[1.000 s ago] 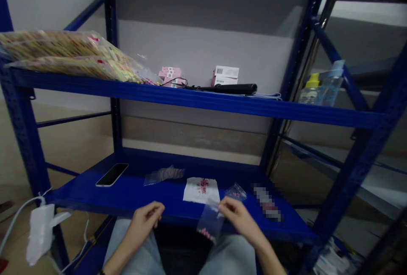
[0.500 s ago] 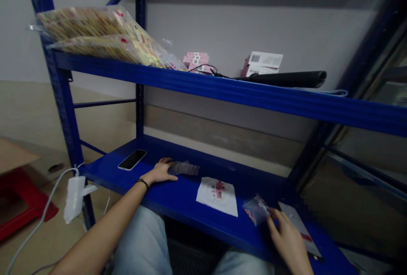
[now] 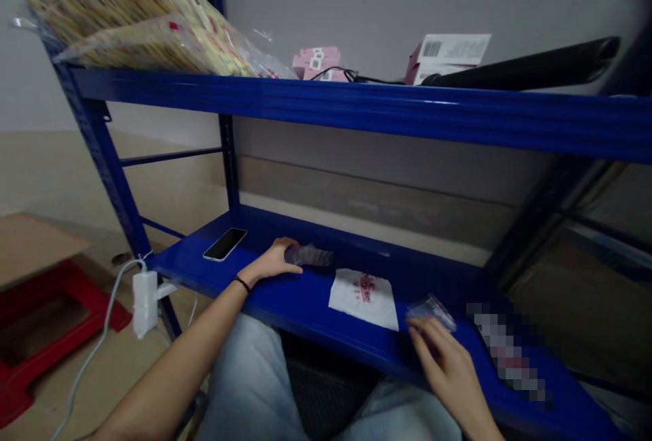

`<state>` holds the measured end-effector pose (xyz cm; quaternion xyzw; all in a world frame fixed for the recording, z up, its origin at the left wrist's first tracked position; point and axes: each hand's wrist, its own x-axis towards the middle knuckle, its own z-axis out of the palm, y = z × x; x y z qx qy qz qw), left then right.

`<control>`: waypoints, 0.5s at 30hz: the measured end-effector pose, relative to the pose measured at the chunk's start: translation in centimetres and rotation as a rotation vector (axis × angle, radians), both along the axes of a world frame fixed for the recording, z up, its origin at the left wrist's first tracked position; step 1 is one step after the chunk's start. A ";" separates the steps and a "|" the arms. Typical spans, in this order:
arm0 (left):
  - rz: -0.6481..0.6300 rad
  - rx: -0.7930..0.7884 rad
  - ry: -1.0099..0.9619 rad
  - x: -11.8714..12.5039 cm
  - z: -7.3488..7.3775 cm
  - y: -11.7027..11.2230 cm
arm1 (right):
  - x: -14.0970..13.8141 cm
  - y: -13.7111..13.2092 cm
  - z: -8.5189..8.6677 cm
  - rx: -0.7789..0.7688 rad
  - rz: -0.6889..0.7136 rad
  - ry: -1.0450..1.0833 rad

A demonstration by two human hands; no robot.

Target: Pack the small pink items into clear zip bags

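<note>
My left hand (image 3: pixel 278 259) is curled round the left end of a row of thin, translucent dark pieces (image 3: pixel 316 255) lying on the blue shelf (image 3: pixel 285 298). Its thumb rests along the front side and its fingers go behind. My right hand (image 3: pixel 442 353) is closed, fingertips drawn together at the near left edge of a small clear plastic bag (image 3: pixel 437 310), covering part of it. Whatever lies between those fingertips is hidden. Between the hands is a white paper sheet (image 3: pixel 351 298) with a cluster of small red and pink bits (image 3: pixel 365 288) on it.
A phone (image 3: pixel 225 244) lies at the left of the shelf. To the right is a flat blurred item (image 3: pixel 509 356). The upper shelf's edge (image 3: pixel 356 101) crosses overhead, carrying bagged packets (image 3: pixel 137 26), small boxes (image 3: pixel 453 50) and a black tube-like object (image 3: pixel 530 74). A power strip (image 3: pixel 145 302) hangs at left.
My right hand has moved left across the clear bag, from its right edge to its near left edge, covering the pink contents. My left hand stays at the row. The camera view has shifted.
</note>
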<state>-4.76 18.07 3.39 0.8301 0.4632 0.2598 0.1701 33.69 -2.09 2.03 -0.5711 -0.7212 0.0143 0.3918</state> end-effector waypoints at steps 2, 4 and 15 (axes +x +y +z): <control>-0.122 -0.047 -0.123 1.5 1.4 -2.4 | -2.9 0.2 2.5 -0.038 0.138 -0.007; -0.315 -0.084 -0.196 3.4 2.9 -5.1 | -6.0 0.4 4.9 -0.076 0.299 -0.038; -0.550 -0.201 -0.232 7.2 2.2 -13.6 | -11.0 -1.9 4.5 -0.217 0.457 -0.252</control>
